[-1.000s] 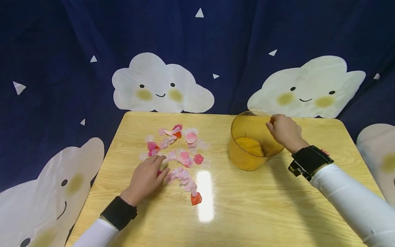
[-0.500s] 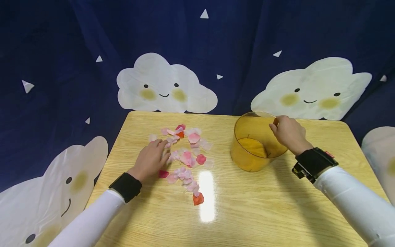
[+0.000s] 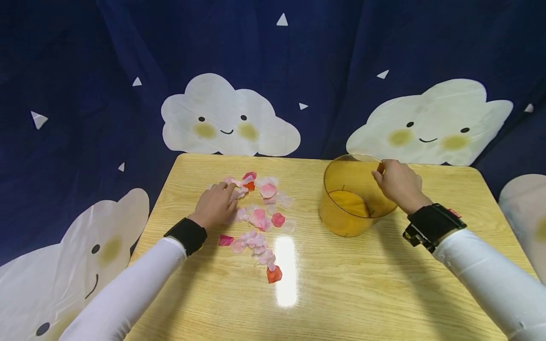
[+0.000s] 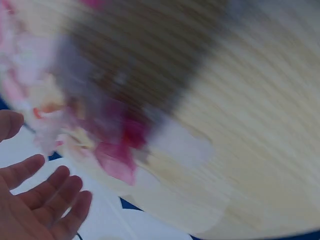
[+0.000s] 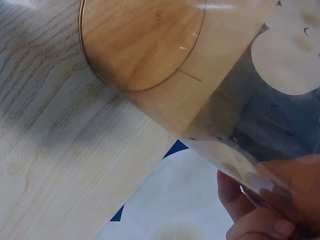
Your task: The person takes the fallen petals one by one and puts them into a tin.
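Artificial flower petals [image 3: 258,219] in pale pink, rose and red lie scattered on the left half of the wooden table. Over their upper left part is my left hand [image 3: 214,207], palm down, covering some of them. In the left wrist view its fingers [image 4: 46,197] are spread and loosely bent with nothing in them, near a dark pink petal [image 4: 116,161]. My right hand [image 3: 400,183] pinches the right rim of a see-through amber bucket [image 3: 334,219], thumb on one side of the wall. No petals show inside it; its round base [image 5: 145,45] rests on the table.
The pale wooden table [image 3: 341,284] has rounded far corners and a bright light reflection near its middle. Behind it hangs a dark blue curtain [image 3: 239,42] with white triangles and smiling clouds [image 3: 230,106]. A loose red petal [image 3: 274,274] lies nearest the front.
My left hand has moved away from me over the petals, then slightly right, uncovering a dark pink petal at the left. My right hand keeps its grip on the bucket, which stays in place.
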Demonstrator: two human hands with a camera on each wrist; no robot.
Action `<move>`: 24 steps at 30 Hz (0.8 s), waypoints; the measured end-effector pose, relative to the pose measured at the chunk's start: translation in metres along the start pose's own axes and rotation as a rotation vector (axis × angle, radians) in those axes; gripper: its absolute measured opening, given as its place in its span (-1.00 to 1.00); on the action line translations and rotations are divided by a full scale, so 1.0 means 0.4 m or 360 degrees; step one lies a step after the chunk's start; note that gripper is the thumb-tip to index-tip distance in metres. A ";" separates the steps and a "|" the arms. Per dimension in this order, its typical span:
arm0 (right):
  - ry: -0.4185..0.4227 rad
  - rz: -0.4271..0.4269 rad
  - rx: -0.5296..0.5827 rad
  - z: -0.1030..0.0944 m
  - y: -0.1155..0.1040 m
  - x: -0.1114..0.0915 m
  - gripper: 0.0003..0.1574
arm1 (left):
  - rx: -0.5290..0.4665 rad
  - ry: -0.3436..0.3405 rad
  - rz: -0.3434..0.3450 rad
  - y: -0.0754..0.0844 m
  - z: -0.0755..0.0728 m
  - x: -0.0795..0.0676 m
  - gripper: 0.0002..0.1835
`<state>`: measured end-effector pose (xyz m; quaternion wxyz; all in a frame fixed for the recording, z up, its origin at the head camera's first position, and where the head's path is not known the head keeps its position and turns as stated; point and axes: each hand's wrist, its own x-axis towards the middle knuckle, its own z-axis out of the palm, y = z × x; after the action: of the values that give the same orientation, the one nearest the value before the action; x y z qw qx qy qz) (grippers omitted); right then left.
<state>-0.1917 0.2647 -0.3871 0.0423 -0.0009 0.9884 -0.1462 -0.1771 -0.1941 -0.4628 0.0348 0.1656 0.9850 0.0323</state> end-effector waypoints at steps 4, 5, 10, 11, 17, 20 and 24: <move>-0.0002 -0.0006 0.0004 0.000 0.002 -0.002 -0.66 | 0.0102 0.0037 0.0071 -0.014 0.011 0.016 -0.62; -0.0003 -0.0006 0.0004 0.000 0.003 -0.002 -0.66 | 0.0119 0.0042 0.0084 -0.016 0.013 0.020 -0.63; -0.0004 -0.0005 0.0004 -0.001 0.002 -0.002 -0.65 | 0.0123 0.0050 0.0083 -0.018 0.024 0.040 -0.71; -0.0002 -0.0005 0.0005 -0.001 0.001 -0.002 -0.65 | 0.0118 0.0053 0.0077 -0.018 0.026 0.045 -0.72; 0.0007 0.0002 0.0008 0.000 0.000 0.000 -0.66 | 0.0102 0.0084 0.0045 -0.020 0.034 0.062 -0.82; 0.0001 0.0007 0.0005 0.001 -0.001 0.001 -0.66 | 0.0114 0.0080 0.0044 -0.022 0.035 0.062 -0.85; -0.0007 0.0013 -0.0001 0.002 -0.002 0.001 -0.66 | 0.0107 0.0077 0.0022 -0.023 0.032 0.063 -0.87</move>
<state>-0.1922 0.2638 -0.3877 0.0451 0.0028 0.9883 -0.1456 -0.2030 -0.1939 -0.4775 0.0051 0.1727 0.9849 0.0036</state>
